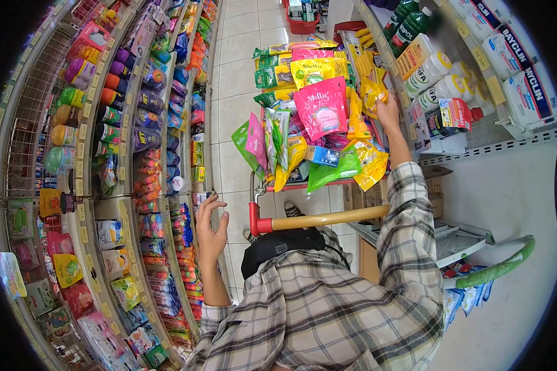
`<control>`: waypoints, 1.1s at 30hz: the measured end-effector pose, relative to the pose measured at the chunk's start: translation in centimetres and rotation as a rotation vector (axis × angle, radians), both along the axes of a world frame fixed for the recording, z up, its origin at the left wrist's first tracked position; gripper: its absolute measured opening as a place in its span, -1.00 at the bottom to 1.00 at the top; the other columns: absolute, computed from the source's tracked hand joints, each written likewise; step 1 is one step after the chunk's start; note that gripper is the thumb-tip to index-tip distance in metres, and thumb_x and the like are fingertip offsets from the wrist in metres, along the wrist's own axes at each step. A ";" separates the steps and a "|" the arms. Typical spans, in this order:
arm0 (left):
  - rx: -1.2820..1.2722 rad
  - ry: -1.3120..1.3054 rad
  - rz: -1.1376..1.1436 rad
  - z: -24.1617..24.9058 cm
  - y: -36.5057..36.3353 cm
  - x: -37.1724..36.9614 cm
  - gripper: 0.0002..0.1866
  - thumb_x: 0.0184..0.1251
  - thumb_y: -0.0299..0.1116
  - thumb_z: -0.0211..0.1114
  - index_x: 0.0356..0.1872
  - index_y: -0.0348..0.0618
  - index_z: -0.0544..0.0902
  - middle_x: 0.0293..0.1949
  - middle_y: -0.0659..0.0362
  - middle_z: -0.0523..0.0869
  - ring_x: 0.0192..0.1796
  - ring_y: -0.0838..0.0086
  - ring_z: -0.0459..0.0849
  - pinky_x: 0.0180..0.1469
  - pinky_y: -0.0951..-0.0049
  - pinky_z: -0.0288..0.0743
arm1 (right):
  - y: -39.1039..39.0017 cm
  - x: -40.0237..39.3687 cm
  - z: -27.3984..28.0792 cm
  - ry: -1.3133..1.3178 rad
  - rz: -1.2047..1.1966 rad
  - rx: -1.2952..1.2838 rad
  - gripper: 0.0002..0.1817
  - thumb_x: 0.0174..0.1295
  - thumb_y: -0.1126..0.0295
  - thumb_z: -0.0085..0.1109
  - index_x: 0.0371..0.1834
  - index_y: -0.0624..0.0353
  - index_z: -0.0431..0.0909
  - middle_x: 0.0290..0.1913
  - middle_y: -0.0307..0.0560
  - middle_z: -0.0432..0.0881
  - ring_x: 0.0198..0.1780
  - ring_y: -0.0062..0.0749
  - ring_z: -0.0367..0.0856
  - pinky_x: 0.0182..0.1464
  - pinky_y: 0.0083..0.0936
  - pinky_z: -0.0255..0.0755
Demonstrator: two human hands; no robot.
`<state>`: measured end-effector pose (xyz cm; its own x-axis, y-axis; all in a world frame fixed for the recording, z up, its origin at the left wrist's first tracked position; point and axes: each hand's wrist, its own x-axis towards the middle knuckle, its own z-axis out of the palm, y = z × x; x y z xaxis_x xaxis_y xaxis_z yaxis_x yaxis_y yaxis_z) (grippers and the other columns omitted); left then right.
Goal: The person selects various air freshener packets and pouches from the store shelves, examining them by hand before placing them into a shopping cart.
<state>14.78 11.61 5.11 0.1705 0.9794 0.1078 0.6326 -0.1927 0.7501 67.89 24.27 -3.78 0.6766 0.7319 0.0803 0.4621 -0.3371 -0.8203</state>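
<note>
My right hand (388, 112) is closed on a yellow packet (372, 94) at the right side of a loaded shopping cart. More yellow packets lie around and behind it. A pink Stella packet (320, 108) tops the heap, with a yellow Stella packet (315, 72) behind it. Nearer me are a small blue box (325, 156), a bright green packet (335, 171) and another yellow packet (371, 164). My left hand (211, 230) hovers left of the cart handle (328, 219), holding nothing, its fingers apart and slightly bent.
Shelves (127, 179) full of bottles and packets line the left. On the right, a shelf carries green-capped dark bottles (408, 28), white bottles (433, 68) and Bayclin packs (526, 96). A red basket (303, 26) stands farther along the tiled aisle. A green-wrapped handle (501, 266) juts out at lower right.
</note>
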 end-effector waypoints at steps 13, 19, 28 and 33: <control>-0.031 0.015 0.001 -0.5 -0.8 0.4 -0.79 0.20 -0.49 0.28 -0.12 -0.15 0.60 0.11 -0.02 0.56 0.21 0.09 0.49 0.29 0.21 0.29 | 3.0 0.8 -4.8 -0.174 0.305 -0.206 -0.53 0.29 0.33 0.07 0.25 0.19 0.32 0.07 0.35 0.55 0.13 0.21 0.52 0.15 -0.14 0.38; -0.067 -0.009 -0.002 0.1 -0.7 1.1 -0.79 0.22 -0.45 0.29 -0.12 -0.16 0.60 0.10 -0.01 0.56 0.21 0.08 0.49 0.27 0.21 0.30 | 5.4 3.3 -6.8 -0.206 0.470 -0.263 -0.55 0.35 0.28 0.09 0.24 0.24 0.34 0.03 0.20 0.60 0.06 -0.02 0.58 0.13 -0.29 0.40; 0.095 -0.023 0.193 0.5 -1.4 -5.1 -0.73 0.22 -0.41 0.33 -0.06 -0.12 0.57 0.13 0.06 0.54 0.23 0.17 0.49 0.22 0.28 0.36 | 4.7 7.8 -6.4 0.070 0.856 -0.174 -0.31 0.27 0.31 0.19 0.41 0.34 0.16 0.33 0.12 0.38 0.33 -0.15 0.36 0.33 -0.29 0.26; 0.251 0.024 0.480 5.1 -0.9 -10.5 -0.69 0.21 -0.37 0.35 -0.04 -0.13 0.54 0.06 0.05 0.55 0.17 0.16 0.51 0.20 0.28 0.37 | 4.4 13.0 -8.9 0.331 0.589 -0.095 -0.32 0.29 0.33 0.23 0.38 0.37 0.15 0.29 0.11 0.38 0.26 -0.22 0.41 0.26 -0.33 0.31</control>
<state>4.30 10.70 10.20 -0.2843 0.8927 0.3498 0.7101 -0.0491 0.7024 80.90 28.69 -12.67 0.1413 0.9793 -0.1447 0.3206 -0.1836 -0.9292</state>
